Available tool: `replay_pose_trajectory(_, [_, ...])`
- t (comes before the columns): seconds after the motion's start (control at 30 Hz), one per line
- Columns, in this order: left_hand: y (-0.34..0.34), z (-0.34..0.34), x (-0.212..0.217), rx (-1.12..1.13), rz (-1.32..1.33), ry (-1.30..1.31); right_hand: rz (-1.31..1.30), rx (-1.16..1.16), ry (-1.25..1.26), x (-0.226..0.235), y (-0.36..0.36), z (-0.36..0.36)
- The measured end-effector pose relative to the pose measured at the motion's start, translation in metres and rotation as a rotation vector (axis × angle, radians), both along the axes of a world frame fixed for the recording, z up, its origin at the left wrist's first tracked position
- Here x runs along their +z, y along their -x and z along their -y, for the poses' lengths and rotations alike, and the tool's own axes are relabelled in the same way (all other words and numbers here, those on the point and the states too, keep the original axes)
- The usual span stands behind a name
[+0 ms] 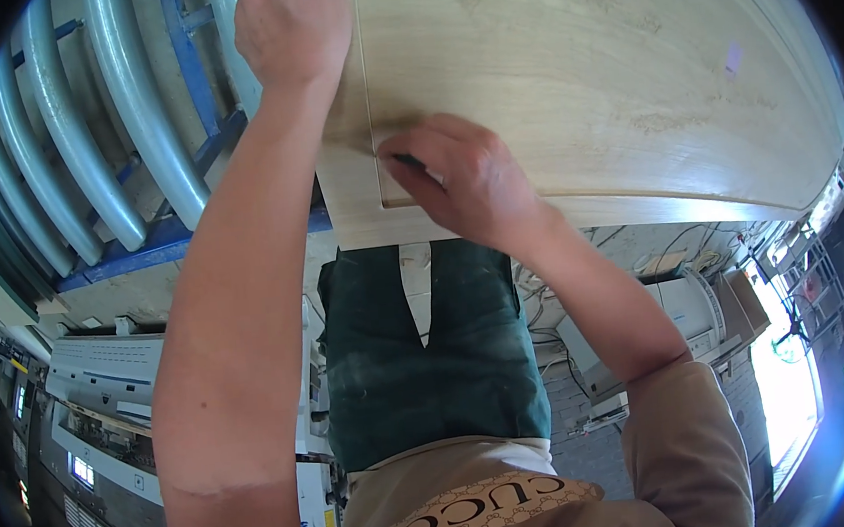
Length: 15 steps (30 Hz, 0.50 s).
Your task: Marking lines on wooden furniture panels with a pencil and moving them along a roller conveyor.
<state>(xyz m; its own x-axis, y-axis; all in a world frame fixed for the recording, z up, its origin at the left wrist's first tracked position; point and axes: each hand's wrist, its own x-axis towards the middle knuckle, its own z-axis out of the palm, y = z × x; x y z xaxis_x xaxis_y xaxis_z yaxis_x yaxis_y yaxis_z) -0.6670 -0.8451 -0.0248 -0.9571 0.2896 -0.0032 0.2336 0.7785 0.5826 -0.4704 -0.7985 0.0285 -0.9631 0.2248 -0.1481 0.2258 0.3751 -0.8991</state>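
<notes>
Right hand, mine (470, 179): fingers and thumb drawn together, clamped on a small dark piece (413, 164), only partly seen between them; outline slightly blurred. Knuckles up, fingertips to the left, at the panel's grooved border near its lower left corner.

Left hand, mine (292, 34): fingers curled, set at the panel's left edge, the farthest part cut off by the upper rim of view; whether it grips the edge or only rests there, I cannot tell.

Arms: my left forearm (232, 270) runs nearly straight up from below; my right forearm (610, 287) slants up and leftward from a bent elbow.

Wooden panel (546, 72): one, pale, flat, with a groove inside its border; lies beneath my right hand and extends well to its right. Powdery brown patches on the face; one small purple mark (732, 59) toward the right.

Adjacent, left of the panel: silver rollers (117, 99) on a blue frame (126, 266).
</notes>
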Motion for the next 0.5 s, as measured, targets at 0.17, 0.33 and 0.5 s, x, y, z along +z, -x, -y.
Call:
replay_pose_trajectory(0.17, [0.002, 0.000, -0.001, -0.003, -0.028, -0.008, -0.106, 0.000, -0.096, -0.009, 0.046, -0.039])
replay_pose_trajectory(0.33, [0.003, -0.004, 0.010, 0.042, 0.065, 0.039, -0.122, -0.019, -0.169, -0.007, 0.091, -0.078])
replay_pose_trajectory(0.5, [0.004, -0.001, 0.012, 0.005, 0.110, 0.097, -0.157, -0.049, -0.225, -0.010, 0.127, -0.105])
